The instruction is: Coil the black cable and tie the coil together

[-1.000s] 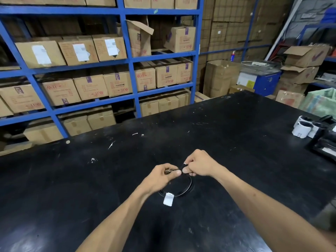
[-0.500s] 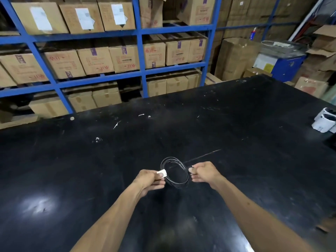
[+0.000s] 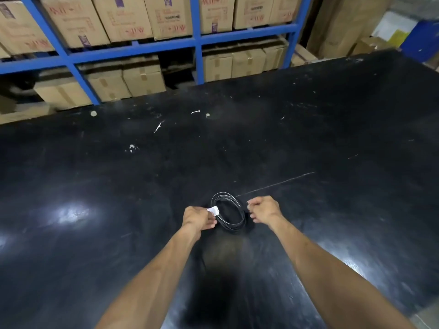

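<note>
The black cable [image 3: 231, 224] is wound into a small round coil just above the black table [image 3: 308, 138], between my two hands. A white tag [image 3: 213, 210] sits on the coil's left side. My left hand [image 3: 198, 219] pinches the coil at that tag. My right hand [image 3: 262, 209] is beside the coil's right edge, fingers curled, with a small thin end [image 3: 247, 203] between thumb and finger. I cannot tell whether that end is the cable's tip or a tie.
Blue shelving [image 3: 197, 41] full of cardboard boxes [image 3: 142, 79] runs along the table's far edge. Small white scraps [image 3: 157, 127] and specks lie on the table's far half. A thin pale scratch line [image 3: 275, 184] runs to the right behind my right hand.
The hands have moved apart: the left went to the coil's left side at the tag, the right to its right edge. The coil now faces up as an open ring. The view tilted down.
</note>
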Action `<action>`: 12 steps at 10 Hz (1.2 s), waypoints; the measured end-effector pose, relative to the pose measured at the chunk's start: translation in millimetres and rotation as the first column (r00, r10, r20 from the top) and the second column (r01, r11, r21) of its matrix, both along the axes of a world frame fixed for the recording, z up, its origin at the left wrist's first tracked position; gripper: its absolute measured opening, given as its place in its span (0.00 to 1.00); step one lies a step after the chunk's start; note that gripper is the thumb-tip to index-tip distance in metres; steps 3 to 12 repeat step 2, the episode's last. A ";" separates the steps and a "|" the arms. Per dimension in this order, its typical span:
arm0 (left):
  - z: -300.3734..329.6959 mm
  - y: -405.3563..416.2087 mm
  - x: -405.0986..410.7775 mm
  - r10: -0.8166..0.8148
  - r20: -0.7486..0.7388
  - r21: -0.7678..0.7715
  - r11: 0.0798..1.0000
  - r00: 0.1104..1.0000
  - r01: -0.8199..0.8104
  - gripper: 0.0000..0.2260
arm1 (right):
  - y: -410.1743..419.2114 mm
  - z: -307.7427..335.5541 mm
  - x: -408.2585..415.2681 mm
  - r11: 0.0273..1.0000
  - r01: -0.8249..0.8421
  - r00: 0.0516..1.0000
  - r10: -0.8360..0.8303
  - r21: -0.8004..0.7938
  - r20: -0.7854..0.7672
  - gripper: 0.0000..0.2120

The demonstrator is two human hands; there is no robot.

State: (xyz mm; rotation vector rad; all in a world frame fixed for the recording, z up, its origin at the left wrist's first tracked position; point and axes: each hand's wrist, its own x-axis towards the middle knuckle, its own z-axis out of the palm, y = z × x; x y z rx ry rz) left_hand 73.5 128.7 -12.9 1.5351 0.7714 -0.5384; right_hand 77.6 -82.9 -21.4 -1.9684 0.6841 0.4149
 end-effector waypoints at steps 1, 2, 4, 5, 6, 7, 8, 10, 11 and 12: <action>-3.0 6.8 3.7 -0.031 -0.027 0.066 0.997 0.999 0.033 0.09 | 2.7 -4.2 6.1 1.000 -0.031 0.999 0.031 0.001 -0.015 0.10; -8.2 13.6 -2.8 -0.064 -0.019 0.135 0.989 0.998 0.066 0.18 | -0.6 -5.0 0.3 0.999 -0.024 1.000 0.024 0.032 -0.003 0.10; -8.2 13.6 -2.8 -0.064 -0.019 0.135 0.989 0.998 0.066 0.18 | -0.6 -5.0 0.3 0.999 -0.024 1.000 0.024 0.032 -0.003 0.10; -8.2 13.6 -2.8 -0.064 -0.019 0.135 0.989 0.998 0.066 0.18 | -0.6 -5.0 0.3 0.999 -0.024 1.000 0.024 0.032 -0.003 0.10; -8.2 13.6 -2.8 -0.064 -0.019 0.135 0.989 0.998 0.066 0.18 | -0.6 -5.0 0.3 0.999 -0.024 1.000 0.024 0.032 -0.003 0.10; -8.2 13.6 -2.8 -0.064 -0.019 0.135 0.989 0.998 0.066 0.18 | -0.6 -5.0 0.3 0.999 -0.024 1.000 0.024 0.032 -0.003 0.10; -8.2 13.6 -2.8 -0.064 -0.019 0.135 0.989 0.998 0.066 0.18 | -0.6 -5.0 0.3 0.999 -0.024 1.000 0.024 0.032 -0.003 0.10; -8.2 13.6 -2.8 -0.064 -0.019 0.135 0.989 0.998 0.066 0.18 | -0.6 -5.0 0.3 0.999 -0.024 1.000 0.024 0.032 -0.003 0.10; -8.2 13.6 -2.8 -0.064 -0.019 0.135 0.989 0.998 0.066 0.18 | -0.6 -5.0 0.3 0.999 -0.024 1.000 0.024 0.032 -0.003 0.10; -8.2 13.6 -2.8 -0.064 -0.019 0.135 0.989 0.998 0.066 0.18 | -0.6 -5.0 0.3 0.999 -0.024 1.000 0.024 0.032 -0.003 0.10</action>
